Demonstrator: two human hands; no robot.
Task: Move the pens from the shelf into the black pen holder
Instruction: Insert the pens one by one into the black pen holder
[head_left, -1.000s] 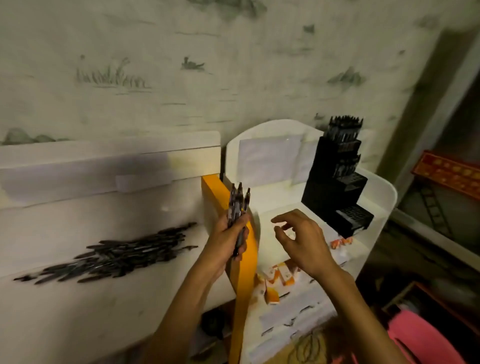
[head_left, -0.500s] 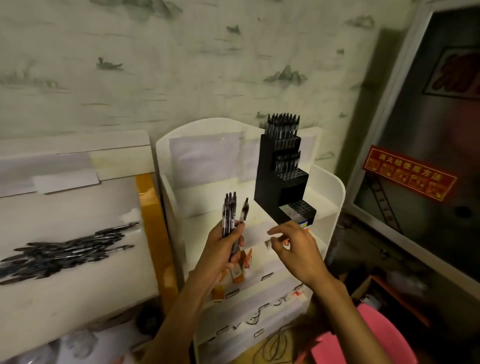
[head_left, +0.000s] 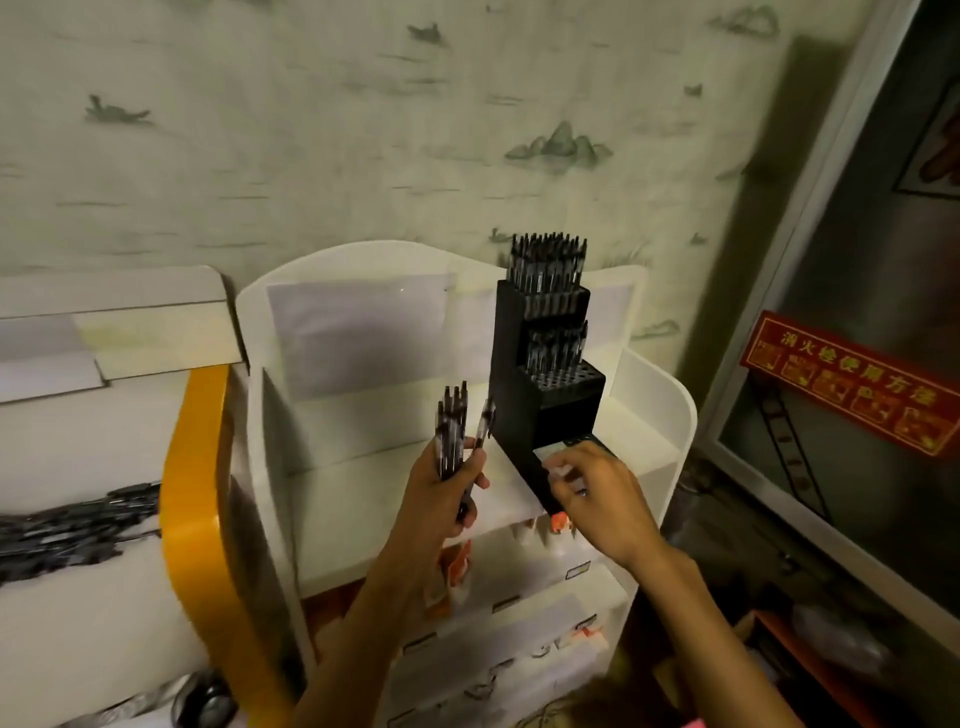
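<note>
Far left of the grips, loose pens lie heaped on the shelf. The left hand clutches a bundle of pens upright, one leaning away. Right of it, the right hand, fingers curled, touches the black pen holder at its lowest tier; whether it pinches anything I cannot tell. The leaning pen could slip free, and a nudge might shift the holder.

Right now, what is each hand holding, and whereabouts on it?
The left hand grips a bunch of pens by their lower halves, tips upward. The right hand, by the black pen holder, shows nothing clearly held.
</note>
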